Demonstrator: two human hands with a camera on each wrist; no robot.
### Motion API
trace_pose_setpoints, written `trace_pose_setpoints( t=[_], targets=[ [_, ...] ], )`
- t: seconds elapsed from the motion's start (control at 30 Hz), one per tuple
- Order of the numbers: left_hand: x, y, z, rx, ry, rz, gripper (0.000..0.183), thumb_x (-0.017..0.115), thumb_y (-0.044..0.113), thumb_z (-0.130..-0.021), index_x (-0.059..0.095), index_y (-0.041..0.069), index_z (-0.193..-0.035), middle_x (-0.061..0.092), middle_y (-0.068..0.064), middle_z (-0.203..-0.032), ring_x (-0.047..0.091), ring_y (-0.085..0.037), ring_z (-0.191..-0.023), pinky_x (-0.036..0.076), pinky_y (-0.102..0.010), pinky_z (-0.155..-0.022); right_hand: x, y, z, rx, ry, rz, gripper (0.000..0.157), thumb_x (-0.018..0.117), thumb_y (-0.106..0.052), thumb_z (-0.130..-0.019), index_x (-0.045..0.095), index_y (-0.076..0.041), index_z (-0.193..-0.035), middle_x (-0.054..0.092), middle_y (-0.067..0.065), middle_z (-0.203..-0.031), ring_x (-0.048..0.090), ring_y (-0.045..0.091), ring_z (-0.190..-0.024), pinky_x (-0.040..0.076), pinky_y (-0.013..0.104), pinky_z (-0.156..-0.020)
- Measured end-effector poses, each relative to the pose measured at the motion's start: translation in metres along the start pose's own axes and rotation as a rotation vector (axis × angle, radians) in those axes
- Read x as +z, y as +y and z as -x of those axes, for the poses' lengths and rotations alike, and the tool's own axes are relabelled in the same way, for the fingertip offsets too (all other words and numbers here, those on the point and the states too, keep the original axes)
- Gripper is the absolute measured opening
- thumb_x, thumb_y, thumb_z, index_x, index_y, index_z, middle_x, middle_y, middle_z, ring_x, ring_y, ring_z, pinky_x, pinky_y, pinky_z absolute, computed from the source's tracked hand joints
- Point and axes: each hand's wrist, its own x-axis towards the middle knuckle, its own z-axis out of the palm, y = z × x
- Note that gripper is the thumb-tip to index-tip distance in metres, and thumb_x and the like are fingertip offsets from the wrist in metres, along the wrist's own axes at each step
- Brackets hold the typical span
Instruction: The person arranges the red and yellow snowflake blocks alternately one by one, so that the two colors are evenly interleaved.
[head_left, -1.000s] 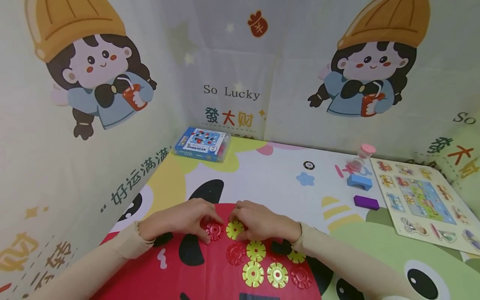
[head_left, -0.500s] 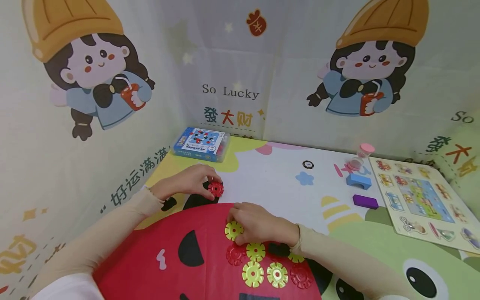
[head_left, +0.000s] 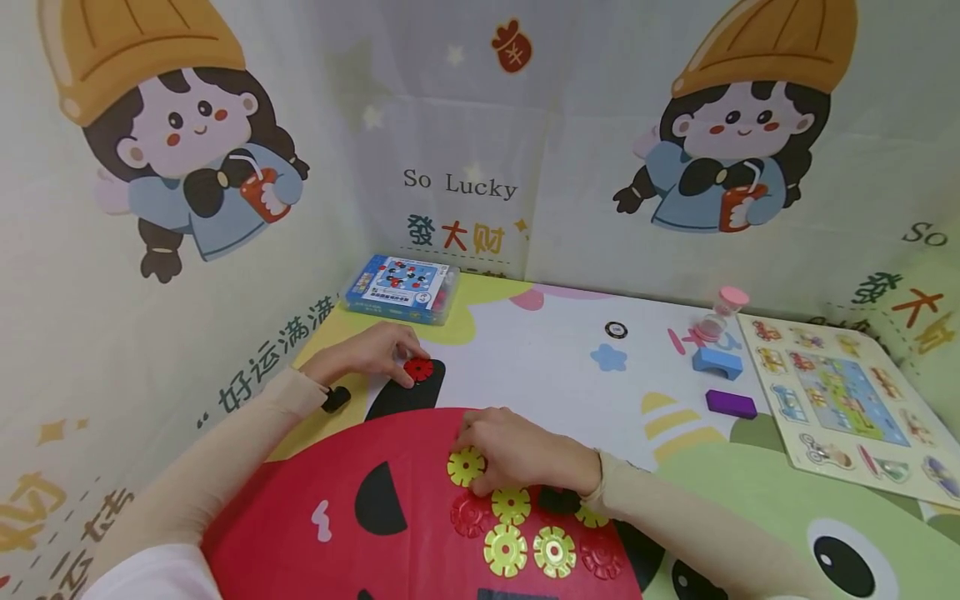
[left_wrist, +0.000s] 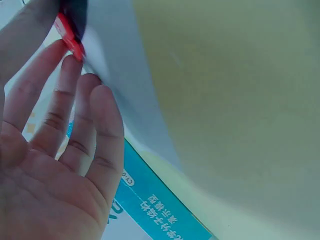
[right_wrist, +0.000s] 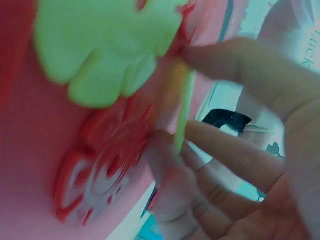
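My left hand (head_left: 375,350) pinches a red notched building disc (head_left: 418,369) between thumb and fingertips, over a black patch at the far edge of the red printed area. In the left wrist view the same red disc (left_wrist: 69,37) shows nearly edge-on at the fingertips. On the red area my right hand (head_left: 525,450) pinches a yellow notched disc (head_left: 466,468), seen edge-on in the right wrist view. Close by lie more yellow discs (head_left: 506,550) and red discs (head_left: 602,556), some partly covered by the right hand.
A blue boxed set (head_left: 402,287) stands at the back left. Toward the right are a black ring-like disc (head_left: 617,330), a pink sand timer (head_left: 722,315), a blue arch block (head_left: 717,363), a purple block (head_left: 731,404) and a picture puzzle board (head_left: 847,408). A printed curtain hangs behind.
My left hand has carried the red disc from beside the yellow one away to the far left, beyond the red area. My right hand has stayed at the yellow disc.
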Motion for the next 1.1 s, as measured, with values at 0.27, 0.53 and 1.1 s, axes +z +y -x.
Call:
trace_pose_setpoints(
  t=[0.27, 0.53, 1.1],
  targets=[
    [-0.007, 0.002, 0.001, -0.002, 0.012, 0.014, 0.049, 0.085, 0.026, -0.068, 0.070, 0.022, -0.114, 0.063, 0.003, -0.105, 0.056, -0.016, -0.091, 0.047, -0.027, -0.076, -0.001, 0.004, -0.007, -0.042, 0.049, 0.035, 0.050, 0.081, -0.047, -0.065, 0.071, -0.020, -0.106, 0.066, -0.007, -0.094, 0.053, -0.003, -0.076, 0.045, 0.009, -0.062],
    [-0.002, 0.003, 0.001, -0.001, 0.012, 0.019, 0.048, 0.084, 0.026, -0.070, 0.070, 0.021, -0.115, 0.063, 0.000, -0.108, 0.057, -0.016, -0.090, 0.048, -0.027, -0.076, -0.009, 0.029, -0.020, -0.018, 0.177, 0.039, 0.044, 0.079, -0.046, -0.068, 0.074, -0.019, -0.102, 0.069, -0.008, -0.088, 0.058, 0.002, -0.072, 0.046, 0.013, -0.063],
    [0.003, 0.002, 0.003, -0.038, 0.027, 0.003, 0.049, 0.084, 0.025, -0.069, 0.070, 0.024, -0.116, 0.063, 0.002, -0.107, 0.055, -0.016, -0.089, 0.048, -0.026, -0.075, -0.021, 0.070, -0.095, 0.310, 0.146, 0.165, 0.039, 0.077, -0.044, -0.075, 0.075, -0.020, -0.106, 0.071, -0.003, -0.103, 0.065, 0.015, -0.094, 0.054, 0.031, -0.072]
  ],
)
